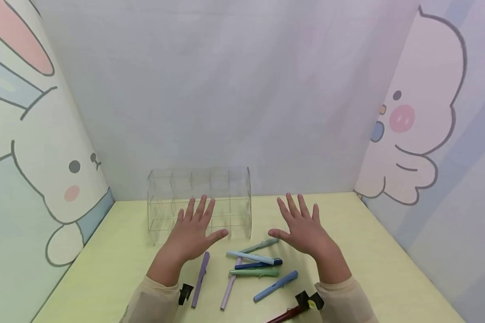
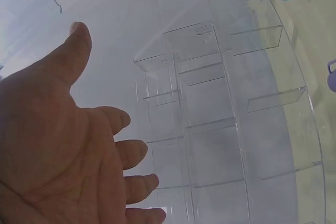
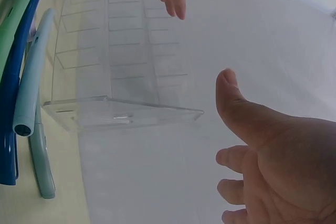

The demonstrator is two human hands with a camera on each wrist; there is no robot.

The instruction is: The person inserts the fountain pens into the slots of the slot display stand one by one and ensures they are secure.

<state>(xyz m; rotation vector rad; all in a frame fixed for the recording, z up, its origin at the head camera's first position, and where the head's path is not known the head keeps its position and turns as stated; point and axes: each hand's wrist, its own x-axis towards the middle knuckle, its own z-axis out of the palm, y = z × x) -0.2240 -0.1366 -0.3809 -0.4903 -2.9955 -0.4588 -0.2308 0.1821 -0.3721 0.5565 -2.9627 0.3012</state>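
My left hand (image 1: pixel 191 235) is held with fingers spread, in front of a clear compartmented organizer (image 1: pixel 200 206); it holds nothing. Likewise spread and holding nothing, my right hand (image 1: pixel 305 229) hovers to the right of the organizer. Between and below the hands lie several pens: a purple pen (image 1: pixel 200 279), a lilac pen (image 1: pixel 228 292), a pale blue pen (image 1: pixel 250 257), a dark blue pen (image 1: pixel 259 264), a green pen (image 1: pixel 254 272), a grey-green pen (image 1: pixel 262 245) and a blue pen (image 1: pixel 275 286). A dark red pen (image 1: pixel 286 315) is partly cut off at the bottom edge.
The pale yellow table (image 1: pixel 105 260) is bounded by a grey back cloth (image 1: pixel 234 98) and side panels with a cartoon rabbit (image 1: pixel 56 179) and another cartoon animal (image 1: pixel 420 103). Black wrist mounts (image 1: pixel 185 294) stick out by the sleeves.
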